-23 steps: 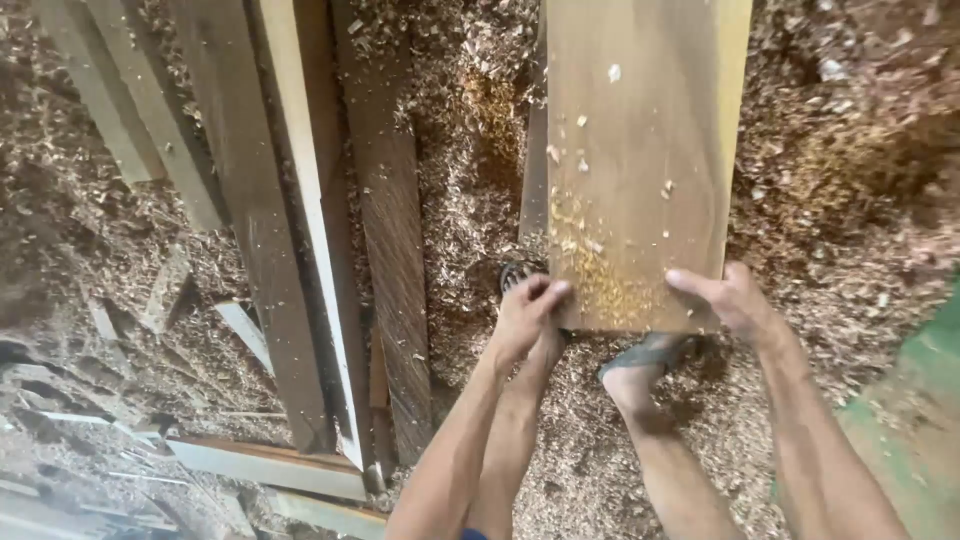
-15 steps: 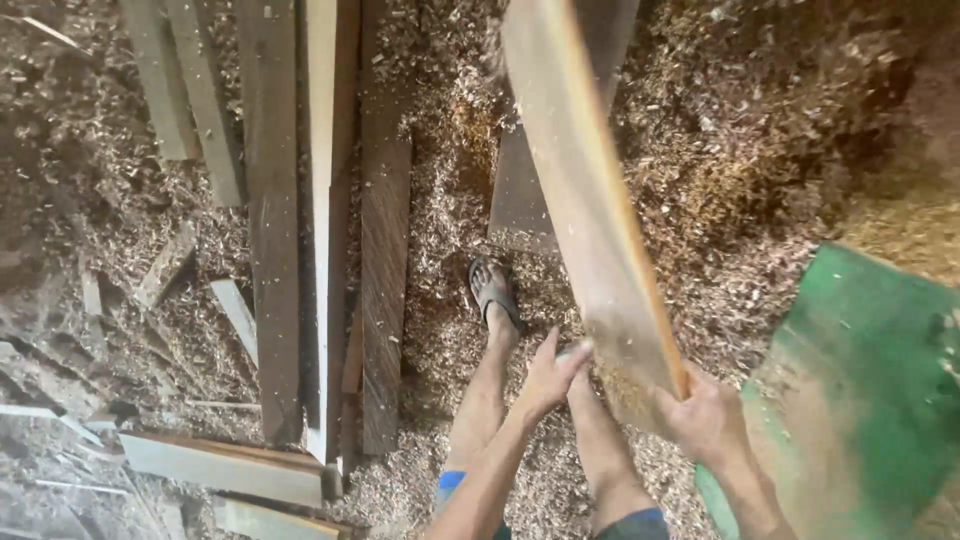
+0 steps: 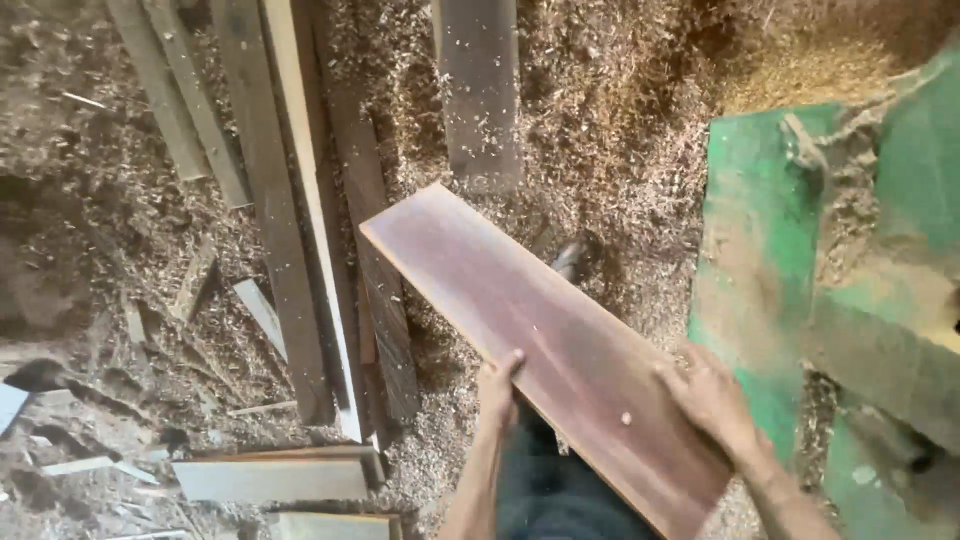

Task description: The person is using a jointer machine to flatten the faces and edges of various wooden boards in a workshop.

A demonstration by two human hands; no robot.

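Note:
A long reddish-brown wooden plank (image 3: pixel 520 320) slants from upper left to lower right above the sawdust floor. My left hand (image 3: pixel 497 385) grips its near left edge, fingers curled over the top face. My right hand (image 3: pixel 712 400) lies on the plank's right side near its lower end, holding that edge. The plank is blurred with motion. Its far corner points toward the stacked boards on the left.
Several long boards (image 3: pixel 285 210) lie side by side on the sawdust floor (image 3: pixel 620 150) at left, with short offcuts (image 3: pixel 270 478) below them. A darker plank (image 3: pixel 480 90) lies at top centre. A green, dust-covered machine (image 3: pixel 850 300) stands at right. A shoe (image 3: pixel 568 260) shows past the plank.
The plank has swung from lengthwise and on edge to flat and slanting left, now showing a reddish face. The view shifted right, bringing more of the green machine into sight.

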